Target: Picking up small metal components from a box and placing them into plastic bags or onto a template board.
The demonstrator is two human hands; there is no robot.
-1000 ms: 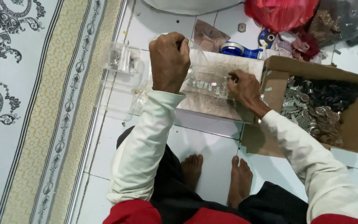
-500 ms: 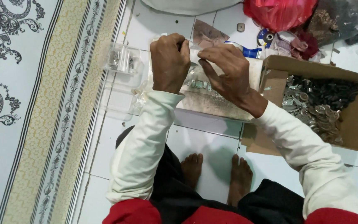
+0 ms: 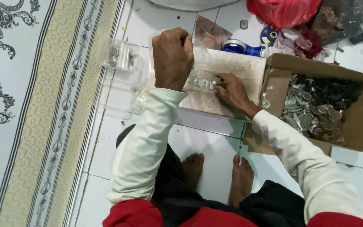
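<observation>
I see the patterned rug (image 3: 30,113) lying far left of the open cardboard box (image 3: 360,113), which sits on the white tiled floor (image 3: 206,143) full of small metal pieces (image 3: 316,111), with a grubby flat board (image 3: 232,80) touching its left side. Over that board my left hand (image 3: 172,59) is closed in a fist on the top of a clear plastic bag (image 3: 204,63). My right hand (image 3: 231,90), nearer the box, pinches narrowly at small shiny pieces (image 3: 202,82) in the bag.
</observation>
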